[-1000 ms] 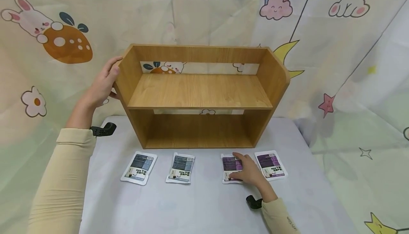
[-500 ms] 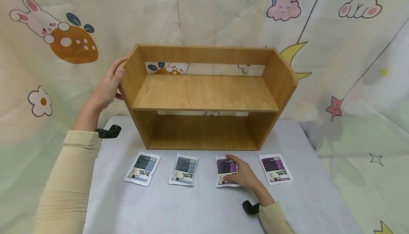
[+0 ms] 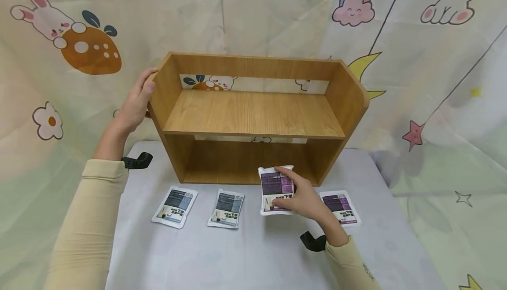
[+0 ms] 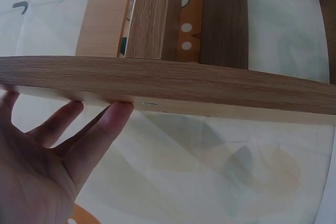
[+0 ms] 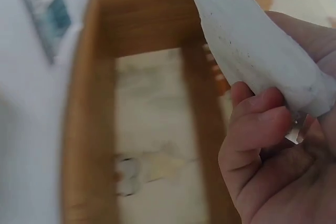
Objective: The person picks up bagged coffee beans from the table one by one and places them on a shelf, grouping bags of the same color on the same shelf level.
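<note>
My right hand (image 3: 310, 201) grips a white packet with a purple label (image 3: 273, 185) by its edges, raised off the table before the lower front of a two-tier wooden shelf (image 3: 253, 114). In the right wrist view, curled fingers (image 5: 257, 121) hold the pale back of the packet (image 5: 252, 35). My left hand (image 3: 134, 105) rests against the shelf's left side panel. Seen from the left wrist, its fingertips (image 4: 118, 111) touch the outer face of that panel (image 4: 210, 90), fairly straight. A second purple-label packet (image 3: 340, 208) lies flat behind the right forearm.
Two blue-label packets (image 3: 175, 207) lie on the white-covered table (image 3: 190, 259), in front of the shelf's left half. A printed cloth (image 3: 253, 21) hangs close behind the shelf. Dark wrist devices (image 3: 137, 161) sit at both cuffs.
My right hand has taken the inner purple-label packet, drawn it left, then lifted it toward the shelf. The left hand stays on the side panel. The head view has shifted slightly.
</note>
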Tool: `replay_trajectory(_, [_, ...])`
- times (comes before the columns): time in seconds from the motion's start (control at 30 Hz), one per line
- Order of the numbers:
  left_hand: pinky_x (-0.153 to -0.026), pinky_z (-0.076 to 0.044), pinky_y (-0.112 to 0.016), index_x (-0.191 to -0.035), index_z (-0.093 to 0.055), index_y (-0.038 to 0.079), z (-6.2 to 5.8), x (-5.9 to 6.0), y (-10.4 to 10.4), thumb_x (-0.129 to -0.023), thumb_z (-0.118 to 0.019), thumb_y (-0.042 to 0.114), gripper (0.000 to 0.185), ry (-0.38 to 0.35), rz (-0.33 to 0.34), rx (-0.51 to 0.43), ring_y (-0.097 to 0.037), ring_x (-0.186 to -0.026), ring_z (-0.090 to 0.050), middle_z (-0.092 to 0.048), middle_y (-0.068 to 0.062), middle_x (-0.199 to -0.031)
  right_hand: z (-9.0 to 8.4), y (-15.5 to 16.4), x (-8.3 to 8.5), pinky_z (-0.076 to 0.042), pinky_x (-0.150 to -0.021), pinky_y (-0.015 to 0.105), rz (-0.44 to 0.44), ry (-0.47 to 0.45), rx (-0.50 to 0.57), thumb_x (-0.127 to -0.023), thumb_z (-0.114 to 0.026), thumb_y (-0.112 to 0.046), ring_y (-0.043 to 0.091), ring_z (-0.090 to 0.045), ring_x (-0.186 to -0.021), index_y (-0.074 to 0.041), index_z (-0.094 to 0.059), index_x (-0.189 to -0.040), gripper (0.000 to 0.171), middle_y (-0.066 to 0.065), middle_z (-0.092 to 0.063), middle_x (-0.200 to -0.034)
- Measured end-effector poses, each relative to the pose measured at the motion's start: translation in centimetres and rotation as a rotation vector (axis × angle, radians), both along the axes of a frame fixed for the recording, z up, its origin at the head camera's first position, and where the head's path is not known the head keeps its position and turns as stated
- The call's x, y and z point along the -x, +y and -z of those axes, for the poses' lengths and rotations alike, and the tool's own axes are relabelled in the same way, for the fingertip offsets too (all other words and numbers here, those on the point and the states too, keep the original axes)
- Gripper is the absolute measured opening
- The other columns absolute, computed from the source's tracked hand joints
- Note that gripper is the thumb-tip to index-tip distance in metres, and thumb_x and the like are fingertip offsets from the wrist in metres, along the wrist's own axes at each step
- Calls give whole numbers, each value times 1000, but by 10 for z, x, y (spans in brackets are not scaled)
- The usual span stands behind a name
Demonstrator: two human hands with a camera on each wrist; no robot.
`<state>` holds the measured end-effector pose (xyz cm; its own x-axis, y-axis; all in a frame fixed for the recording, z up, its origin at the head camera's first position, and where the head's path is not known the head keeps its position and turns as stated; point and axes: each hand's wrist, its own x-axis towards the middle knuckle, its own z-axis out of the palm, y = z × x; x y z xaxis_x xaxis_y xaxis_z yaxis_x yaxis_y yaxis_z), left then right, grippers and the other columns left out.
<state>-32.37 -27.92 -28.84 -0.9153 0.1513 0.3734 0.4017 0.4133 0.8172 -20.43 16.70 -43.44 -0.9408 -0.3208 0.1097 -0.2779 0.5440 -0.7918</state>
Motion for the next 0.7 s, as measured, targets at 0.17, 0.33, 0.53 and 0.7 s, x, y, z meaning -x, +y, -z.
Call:
replay_trajectory(0.17, [-66, -48, -45, -150, -26, 33, -1, 2, 1, -102, -32, 41, 49, -8, 15, -7, -41, -112, -43, -32, -13, -137, -35, -6, 9, -52, -76, 34, -48, 78, 22, -69, -90, -24, 23, -58, -93, -34, -46, -142, 86, 4, -56, -126])
replay_trajectory(0.33, [-64, -48, -43, -150, -27, 33, 0, -2, 2, -102, -33, 42, 50, -17, 18, -11, -42, -111, -43, -32, -13, -138, -68, -13, 17, -52, -75, 37, -94, 149, 17, -69, -90, -21, 22, -59, -91, -29, -46, -143, 86, 6, -58, -123])
replay_trajectory(0.53, [-60, -51, -38, -150, -26, 31, 0, -6, 2, -102, -30, 40, 49, -15, 27, -25, -43, -109, -44, -32, -14, -136, -106, -26, 30, -50, -80, 38, -142, 184, 6, -71, -89, -24, 22, -56, -98, -28, -44, -144, 86, 5, -54, -129])
replay_trajectory(0.7, [-61, -50, -36, -150, -26, 31, -3, -4, 2, -102, -30, 42, 50, 5, 16, -16, -42, -108, -45, -33, -14, -136, -135, -44, 52, -49, -80, 37, -187, 246, 17, -71, -89, -21, 22, -55, -97, -25, -44, -144, 86, 4, -52, -132])
